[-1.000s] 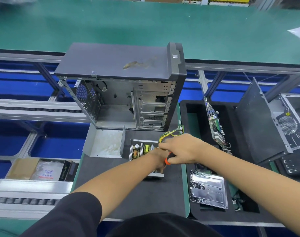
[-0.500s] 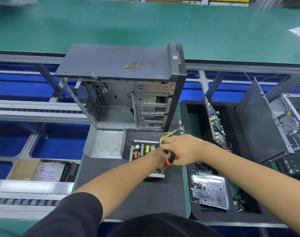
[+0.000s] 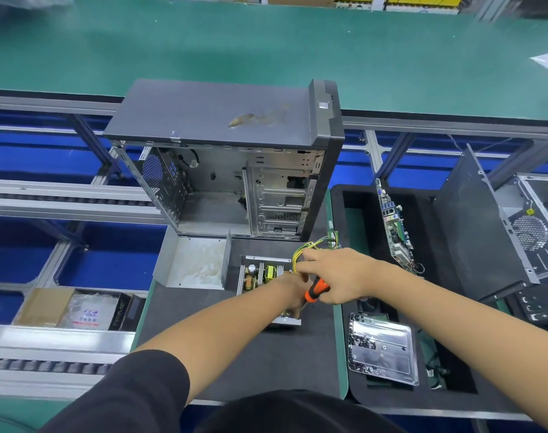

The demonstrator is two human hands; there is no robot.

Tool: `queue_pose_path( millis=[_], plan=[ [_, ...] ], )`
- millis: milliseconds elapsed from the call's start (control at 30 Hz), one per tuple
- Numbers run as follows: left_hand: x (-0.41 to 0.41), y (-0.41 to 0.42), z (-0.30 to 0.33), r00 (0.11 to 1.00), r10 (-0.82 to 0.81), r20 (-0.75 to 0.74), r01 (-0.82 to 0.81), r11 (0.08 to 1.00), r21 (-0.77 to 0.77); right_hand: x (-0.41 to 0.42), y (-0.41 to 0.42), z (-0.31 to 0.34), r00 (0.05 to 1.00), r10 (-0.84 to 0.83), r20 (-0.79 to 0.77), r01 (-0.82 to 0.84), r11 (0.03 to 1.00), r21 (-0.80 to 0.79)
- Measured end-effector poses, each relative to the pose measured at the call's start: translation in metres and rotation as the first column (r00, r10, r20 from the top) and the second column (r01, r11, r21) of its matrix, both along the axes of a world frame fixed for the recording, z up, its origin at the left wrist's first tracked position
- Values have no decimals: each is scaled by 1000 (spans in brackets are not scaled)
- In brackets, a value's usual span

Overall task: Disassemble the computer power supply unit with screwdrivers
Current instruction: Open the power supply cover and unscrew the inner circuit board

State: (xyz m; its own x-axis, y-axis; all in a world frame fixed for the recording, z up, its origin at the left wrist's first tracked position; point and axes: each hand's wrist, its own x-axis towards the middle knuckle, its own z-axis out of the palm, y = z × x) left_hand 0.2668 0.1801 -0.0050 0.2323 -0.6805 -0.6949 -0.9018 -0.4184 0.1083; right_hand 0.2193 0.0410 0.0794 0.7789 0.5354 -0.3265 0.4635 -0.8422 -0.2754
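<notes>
Your right hand (image 3: 335, 276) grips an orange-and-black screwdriver (image 3: 317, 290), fingers curled round its handle, over the opened power supply unit (image 3: 260, 276) on the dark mat of the desk (image 3: 266, 354), just in front of the empty computer case (image 3: 235, 170). Your left hand (image 3: 293, 295) rests on the unit beneath the right one; whether its fingers grasp anything cannot be told. The unit's metal cover (image 3: 194, 264) lies just left of it. A box (image 3: 119, 310) at the left reads "PRIME".
</notes>
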Motion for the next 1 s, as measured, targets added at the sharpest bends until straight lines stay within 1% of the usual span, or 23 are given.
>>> queue_pose_path(
  millis=[33, 100, 167, 200, 267, 333, 433, 500, 533, 567, 633, 667, 700, 733, 800, 867, 933, 1000],
  plan=[
    [0, -1, 2, 999, 45, -21, -46, 998, -35, 1, -1, 0, 997, 23, 74, -19, 999, -50],
    [0, -1, 3, 995, 94, -43, -97, 994, -51, 0, 0, -2, 989, 30, 145, -15, 994, -108],
    [0, -3, 5, 997, 64, -31, -65, 998, -19, 0, 0, -4, 986, 32, 164, -9, 990, -138],
    [1, -4, 3, 999, 41, -23, -41, 999, 0, 1, 0, -4, 988, 26, 155, -6, 992, -128],
    [1, -6, -1, 1000, -14, 9, 14, 999, 38, 3, -1, -2, 996, 3, 93, 4, 998, -68],
    [0, -8, -5, 997, -64, 49, 62, 997, 46, 1, -3, -1, 1000, -18, 5, 18, 1000, 14],
    [0, -10, -8, 998, -56, 32, 54, 996, 69, -3, -5, -6, 982, -108, -156, 134, 978, 162],
    [0, -10, -7, 998, -56, 23, 54, 996, 74, -3, -7, -5, 974, -110, -199, 144, 976, 164],
    [0, -9, -7, 999, -48, 21, 47, 997, 69, -3, -7, -3, 978, -91, -186, 117, 984, 135],
    [0, -8, -7, 999, -32, 16, 31, 998, 52, -2, -6, -2, 989, -65, -134, 76, 993, 84],
    [1, -9, -4, 1000, 13, -4, -13, 1000, 8, -2, -4, 1, 999, -10, 33, 12, 998, -65],
    [1, -8, -2, 999, 28, -22, -28, 1000, -7, -2, -2, 1, 995, 7, 97, 6, 990, -138],
    [1, -8, -2, 999, 27, -32, -28, 1000, -6, -2, -1, -1, 991, 17, 134, 8, 983, -184],
    [2, -7, -2, 999, 18, -42, -18, 1000, 0, -2, 0, -2, 990, 20, 143, 9, 981, -196],
    [2, -5, -3, 999, -20, -30, 21, 999, 27, -2, 1, -3, 995, -4, 95, 15, 993, -118],
    [1, -5, -7, 999, -48, 13, 48, 999, -2, -2, 2, 1, 999, -52, -2, 52, 999, 2],
    [2, -4, -11, 999, -43, 19, 43, 999, -5, -3, 2, 0, 987, -98, -126, 114, 986, 121],
    [1, -4, -9, 1000, -21, 17, 21, 1000, -4, -3, 0, -2, 968, -132, -215, 170, 971, 169]
  ],
)
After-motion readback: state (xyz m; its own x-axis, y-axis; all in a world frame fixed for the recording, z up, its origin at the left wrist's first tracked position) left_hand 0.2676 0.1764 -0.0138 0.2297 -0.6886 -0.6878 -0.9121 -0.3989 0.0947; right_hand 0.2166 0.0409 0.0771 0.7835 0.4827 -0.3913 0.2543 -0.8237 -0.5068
